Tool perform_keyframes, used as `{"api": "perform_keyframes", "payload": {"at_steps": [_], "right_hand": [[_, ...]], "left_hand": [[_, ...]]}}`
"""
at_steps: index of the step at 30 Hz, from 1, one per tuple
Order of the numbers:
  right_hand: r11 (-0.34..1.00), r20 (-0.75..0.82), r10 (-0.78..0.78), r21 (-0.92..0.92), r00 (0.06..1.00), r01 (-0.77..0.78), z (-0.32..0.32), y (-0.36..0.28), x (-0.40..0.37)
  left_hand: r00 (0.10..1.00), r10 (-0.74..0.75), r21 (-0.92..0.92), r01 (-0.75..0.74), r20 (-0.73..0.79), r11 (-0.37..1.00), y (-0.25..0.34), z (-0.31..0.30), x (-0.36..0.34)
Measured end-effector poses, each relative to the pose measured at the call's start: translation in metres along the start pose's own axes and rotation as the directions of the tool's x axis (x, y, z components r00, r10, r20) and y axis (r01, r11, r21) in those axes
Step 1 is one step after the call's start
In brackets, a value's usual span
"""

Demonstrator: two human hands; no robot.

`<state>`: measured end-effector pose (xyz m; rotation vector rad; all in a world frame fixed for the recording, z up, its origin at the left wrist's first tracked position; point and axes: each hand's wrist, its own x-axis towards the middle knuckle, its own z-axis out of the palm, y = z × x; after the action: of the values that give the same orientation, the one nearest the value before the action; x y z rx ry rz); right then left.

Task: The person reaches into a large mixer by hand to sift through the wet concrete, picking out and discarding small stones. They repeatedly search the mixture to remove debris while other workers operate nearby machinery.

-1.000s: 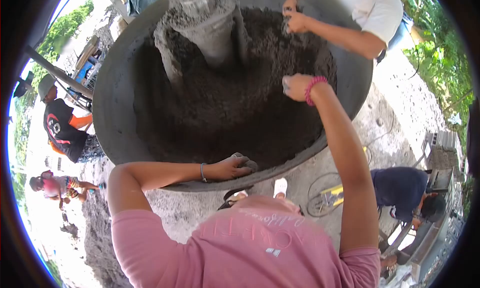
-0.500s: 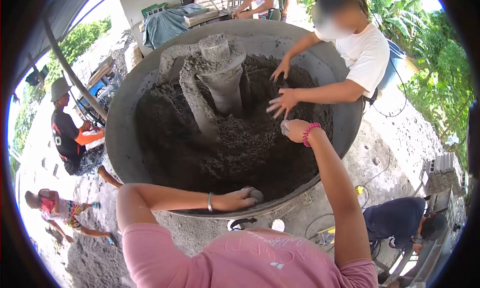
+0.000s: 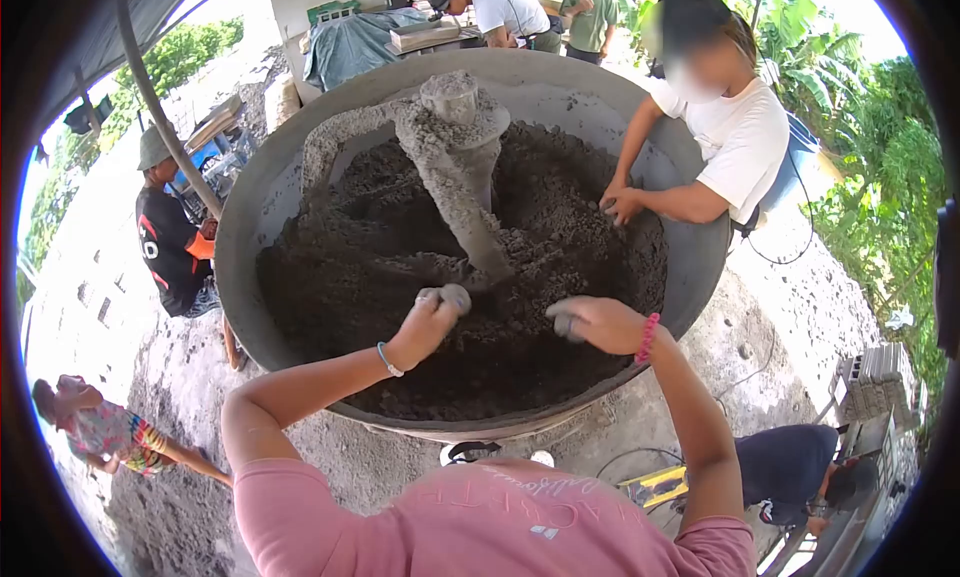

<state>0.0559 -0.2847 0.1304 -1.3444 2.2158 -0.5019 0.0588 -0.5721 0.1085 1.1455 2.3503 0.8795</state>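
Note:
A big round grey mixer pan (image 3: 240,237) holds dark, damp concrete mix (image 3: 340,287), with a mix-caked shaft and paddle arm (image 3: 455,147) at its centre. My left hand (image 3: 432,317), a thin bracelet on its wrist, hovers over the near side of the mix with its fingers curled round a grey clump. My right hand (image 3: 592,322), with a pink bead bracelet, is beside it, closed on another clump. Both hands are just in front of the paddle's lower end.
Across the pan a co-worker in a white shirt has both hands (image 3: 622,205) in the mix. A person in black (image 3: 170,247) stands at the left rim. Another in dark blue (image 3: 790,467) crouches at lower right near a yellow tool (image 3: 655,487). Concrete blocks (image 3: 870,377) are stacked at right.
My left hand has lifted off the pan's near rim and moved over the mix. My right hand has drawn back toward me. The paddle arm has swung round and the co-worker's hands have shifted.

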Motion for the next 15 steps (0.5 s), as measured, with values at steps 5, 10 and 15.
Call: {"api": "perform_keyframes", "payload": {"at_steps": [5,10,15], "right_hand": [[0.984,-0.150,0.179,0.009,0.972,-0.180,-0.006,-0.050,0.000],[0.534,-0.755,0.640,0.570,0.142,0.624,-0.007,-0.086,-0.003],[-0.103,-0.573,0.773,0.312,0.273,0.945,0.022,-0.097,0.002]], "left_hand": [[0.987,0.002,-0.113,-0.020,-0.162,0.993,0.005,0.020,-0.024],[0.671,0.292,0.200,-0.213,-0.682,0.956,0.048,-0.054,0.006],[0.510,0.791,0.548,-0.577,-0.337,0.606,0.138,-0.062,0.041]]}}
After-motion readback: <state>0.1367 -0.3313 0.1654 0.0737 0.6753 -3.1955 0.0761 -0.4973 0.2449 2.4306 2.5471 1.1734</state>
